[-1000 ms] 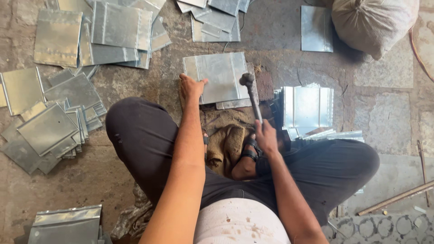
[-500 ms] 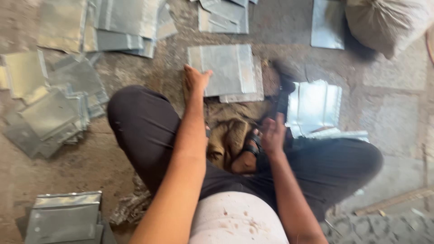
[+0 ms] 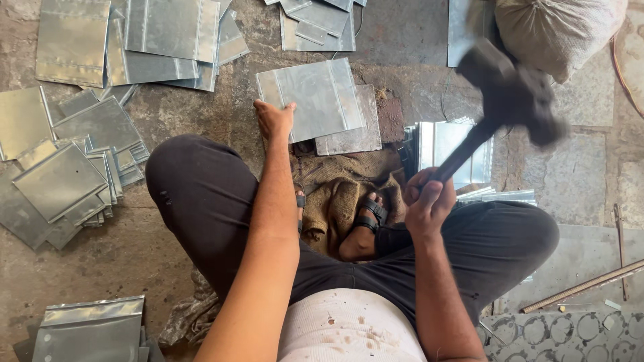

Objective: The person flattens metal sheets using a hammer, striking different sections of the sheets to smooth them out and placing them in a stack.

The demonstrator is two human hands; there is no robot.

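Note:
I sit cross-legged on a stone floor. My left hand (image 3: 274, 118) presses flat on the near left corner of a square metal sheet (image 3: 315, 97), which lies on another sheet (image 3: 355, 131). My right hand (image 3: 429, 201) grips the dark handle of a hammer (image 3: 513, 94). The hammer is raised up and to the right, its blurred head hanging over the floor near a white sack. A brown cloth (image 3: 335, 194) lies under my sandalled feet.
Piles of cut metal sheets lie at the left (image 3: 67, 167), the upper left (image 3: 147, 40), the top (image 3: 322, 23) and the lower left (image 3: 90, 328). Folded sheets (image 3: 446, 144) stand right of the work. A white sack (image 3: 557, 30) sits top right, and rods (image 3: 583, 288) lie at right.
The hammer head rested on the sheet a second ago; my right hand has swung it up and to the right. My left hand stays on the sheet.

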